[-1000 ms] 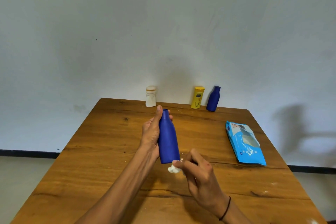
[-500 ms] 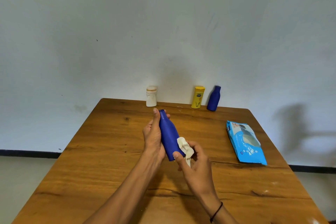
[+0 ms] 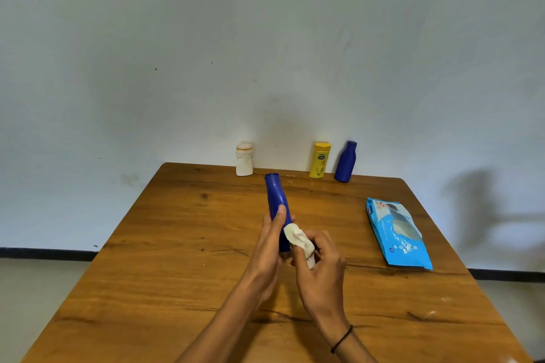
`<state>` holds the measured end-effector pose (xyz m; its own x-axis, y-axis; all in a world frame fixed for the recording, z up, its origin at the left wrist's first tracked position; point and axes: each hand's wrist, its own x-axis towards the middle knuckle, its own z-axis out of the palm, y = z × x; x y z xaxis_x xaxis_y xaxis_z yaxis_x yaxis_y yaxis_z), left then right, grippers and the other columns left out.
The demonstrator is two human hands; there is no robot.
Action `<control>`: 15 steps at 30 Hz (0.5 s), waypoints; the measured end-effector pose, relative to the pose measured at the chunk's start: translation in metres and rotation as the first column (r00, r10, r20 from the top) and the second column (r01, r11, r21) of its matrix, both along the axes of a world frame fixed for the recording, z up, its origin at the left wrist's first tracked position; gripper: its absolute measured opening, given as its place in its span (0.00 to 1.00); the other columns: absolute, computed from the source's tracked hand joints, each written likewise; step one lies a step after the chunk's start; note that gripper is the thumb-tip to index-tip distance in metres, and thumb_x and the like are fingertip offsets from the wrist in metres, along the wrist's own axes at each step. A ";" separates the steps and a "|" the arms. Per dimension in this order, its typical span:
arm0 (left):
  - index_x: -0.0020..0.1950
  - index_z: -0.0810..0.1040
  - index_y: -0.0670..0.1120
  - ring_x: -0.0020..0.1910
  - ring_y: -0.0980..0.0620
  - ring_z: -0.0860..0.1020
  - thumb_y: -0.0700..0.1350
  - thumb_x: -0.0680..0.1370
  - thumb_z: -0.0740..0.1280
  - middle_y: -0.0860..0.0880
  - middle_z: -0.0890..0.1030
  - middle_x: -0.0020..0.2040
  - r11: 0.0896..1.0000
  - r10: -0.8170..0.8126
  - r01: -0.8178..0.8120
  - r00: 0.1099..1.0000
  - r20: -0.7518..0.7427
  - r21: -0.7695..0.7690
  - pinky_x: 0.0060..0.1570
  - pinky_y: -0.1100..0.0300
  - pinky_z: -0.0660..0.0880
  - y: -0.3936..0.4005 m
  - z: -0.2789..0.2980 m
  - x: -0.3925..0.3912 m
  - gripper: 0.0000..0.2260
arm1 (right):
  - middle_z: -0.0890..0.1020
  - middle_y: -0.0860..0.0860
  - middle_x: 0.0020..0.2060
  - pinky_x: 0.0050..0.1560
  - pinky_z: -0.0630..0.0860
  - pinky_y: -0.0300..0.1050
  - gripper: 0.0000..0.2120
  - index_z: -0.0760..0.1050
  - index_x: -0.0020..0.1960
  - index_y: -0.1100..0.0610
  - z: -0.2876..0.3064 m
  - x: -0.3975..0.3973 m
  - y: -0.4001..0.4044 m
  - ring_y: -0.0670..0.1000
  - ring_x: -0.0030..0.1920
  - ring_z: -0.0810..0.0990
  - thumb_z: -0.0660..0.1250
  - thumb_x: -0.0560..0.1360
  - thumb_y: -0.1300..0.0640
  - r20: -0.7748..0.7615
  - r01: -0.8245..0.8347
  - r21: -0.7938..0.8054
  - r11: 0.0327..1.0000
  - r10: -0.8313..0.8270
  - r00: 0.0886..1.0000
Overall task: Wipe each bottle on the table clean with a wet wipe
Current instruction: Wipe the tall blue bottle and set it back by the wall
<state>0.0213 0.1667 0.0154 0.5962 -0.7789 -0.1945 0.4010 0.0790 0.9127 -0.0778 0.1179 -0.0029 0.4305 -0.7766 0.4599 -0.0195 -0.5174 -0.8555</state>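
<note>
My left hand (image 3: 269, 247) grips the lower half of a tall blue bottle (image 3: 275, 196), which is held above the table with its cap end pointing away from me. My right hand (image 3: 320, 267) pinches a crumpled white wet wipe (image 3: 298, 239) and presses it against the bottle's right side near the base. At the table's far edge, by the wall, stand a white bottle (image 3: 244, 158), a yellow bottle (image 3: 320, 160) and a second, smaller blue bottle (image 3: 345, 161).
A light blue pack of wet wipes (image 3: 396, 233) lies flat on the right of the wooden table (image 3: 165, 259). A white wall rises right behind the far edge. The floor shows on both sides of the table.
My left hand slid from near the cap down to the bottle's lower half. The wipe rose from under the base onto the bottle's right side.
</note>
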 end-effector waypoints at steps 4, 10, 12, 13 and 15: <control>0.75 0.67 0.56 0.60 0.38 0.83 0.60 0.80 0.66 0.44 0.85 0.62 0.999 -0.026 0.025 0.999 -0.030 -0.043 0.60 0.37 0.80 0.001 -0.007 0.007 0.25 | 0.79 0.45 0.53 0.44 0.82 0.43 0.12 0.83 0.61 0.48 0.000 -0.008 0.000 0.50 0.53 0.82 0.67 0.83 0.61 0.011 -0.152 -0.004 0.988 0.152 0.988; 0.74 0.72 0.44 0.41 0.48 0.80 0.58 0.80 0.64 0.40 0.83 0.51 0.996 -0.006 -0.002 0.996 -0.094 -0.084 0.34 0.55 0.77 0.009 -0.018 0.005 0.26 | 0.85 0.45 0.50 0.47 0.82 0.46 0.15 0.82 0.57 0.49 0.012 -0.010 -0.019 0.51 0.52 0.84 0.66 0.81 0.68 0.054 -0.105 0.092 0.990 0.100 0.994; 0.73 0.72 0.40 0.37 0.48 0.78 0.58 0.81 0.63 0.38 0.80 0.49 0.992 -0.036 0.020 0.991 -0.126 -0.122 0.30 0.57 0.75 0.011 -0.019 0.003 0.28 | 0.85 0.43 0.50 0.46 0.82 0.45 0.15 0.81 0.56 0.50 0.023 -0.006 -0.022 0.50 0.52 0.84 0.66 0.82 0.68 0.060 -0.125 0.078 0.989 0.120 0.991; 0.72 0.73 0.39 0.36 0.48 0.78 0.58 0.82 0.62 0.39 0.80 0.47 0.989 -0.054 0.034 0.989 -0.136 -0.145 0.29 0.57 0.74 0.011 -0.019 0.002 0.27 | 0.85 0.43 0.50 0.45 0.82 0.44 0.14 0.81 0.56 0.50 0.028 -0.004 -0.024 0.50 0.51 0.84 0.66 0.82 0.68 0.063 -0.133 0.067 0.989 0.129 0.990; 0.68 0.76 0.39 0.34 0.48 0.77 0.59 0.81 0.60 0.41 0.80 0.43 0.982 -0.087 0.058 0.984 -0.158 -0.182 0.27 0.58 0.73 0.012 -0.017 -0.002 0.26 | 0.85 0.45 0.48 0.44 0.82 0.46 0.13 0.82 0.54 0.52 0.033 0.002 -0.029 0.51 0.49 0.85 0.65 0.82 0.69 0.055 -0.130 0.066 0.989 0.127 0.990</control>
